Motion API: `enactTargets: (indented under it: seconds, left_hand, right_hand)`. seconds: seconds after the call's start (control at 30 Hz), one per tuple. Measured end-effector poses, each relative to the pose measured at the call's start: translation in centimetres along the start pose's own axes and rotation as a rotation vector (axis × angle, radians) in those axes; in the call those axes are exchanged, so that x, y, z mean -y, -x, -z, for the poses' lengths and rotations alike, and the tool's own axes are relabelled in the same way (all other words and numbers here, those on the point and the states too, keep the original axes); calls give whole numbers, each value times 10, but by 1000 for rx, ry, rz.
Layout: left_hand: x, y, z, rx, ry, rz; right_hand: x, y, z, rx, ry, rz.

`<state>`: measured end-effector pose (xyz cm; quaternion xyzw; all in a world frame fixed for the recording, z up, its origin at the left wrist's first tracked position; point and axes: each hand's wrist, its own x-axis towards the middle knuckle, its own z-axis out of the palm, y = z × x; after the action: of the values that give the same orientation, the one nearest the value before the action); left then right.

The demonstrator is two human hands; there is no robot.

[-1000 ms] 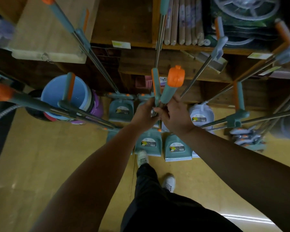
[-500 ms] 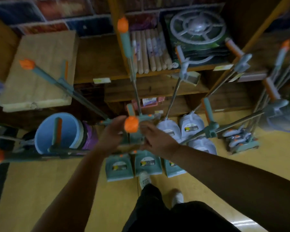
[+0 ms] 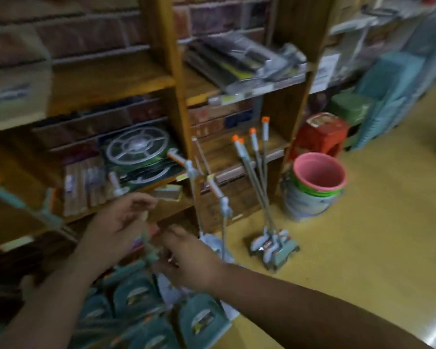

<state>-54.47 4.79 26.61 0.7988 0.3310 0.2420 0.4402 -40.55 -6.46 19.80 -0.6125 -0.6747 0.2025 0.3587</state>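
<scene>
The frame is motion-blurred. A thin teal mop handle [image 3: 148, 244] stands between my two hands, above a cluster of teal mop heads [image 3: 136, 295] on the floor. My left hand [image 3: 116, 222] is to the left of the handle with its fingers loosely spread, the thumb close to the pole. To the handle's right, my right hand [image 3: 189, 258] curls its fingers in at the pole. Blur hides the exact contact.
A wooden shelf unit [image 3: 176, 102] with packaged goods stands in front. Grey mops [image 3: 224, 205] lean on it. A bundle of orange-tipped mops [image 3: 259, 172] stands to the right, beside stacked buckets [image 3: 317, 177] and a red stool [image 3: 322, 137]. Yellow floor lies right.
The view has swung up and right, from the floor to the shelves. The orange-capped handle top is out of sight. My hands have dropped lower and the left fingers have loosened.
</scene>
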Motion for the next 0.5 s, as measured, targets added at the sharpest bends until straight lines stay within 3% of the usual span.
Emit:
enactTargets:
  seconds: [0.07,0.23,0.5]
  left_hand:
    - [-33,-18,-63,50,17,-55]
    - [-89,-59,-183,192,89,-3]
    - [-86,-159,-312,221,150,99]
  right_hand:
    - [-26,23,55,-87,39,-49]
    - [-80,82,169,-282,104,-258]
    - [-201,122,250,-352,94,-548]
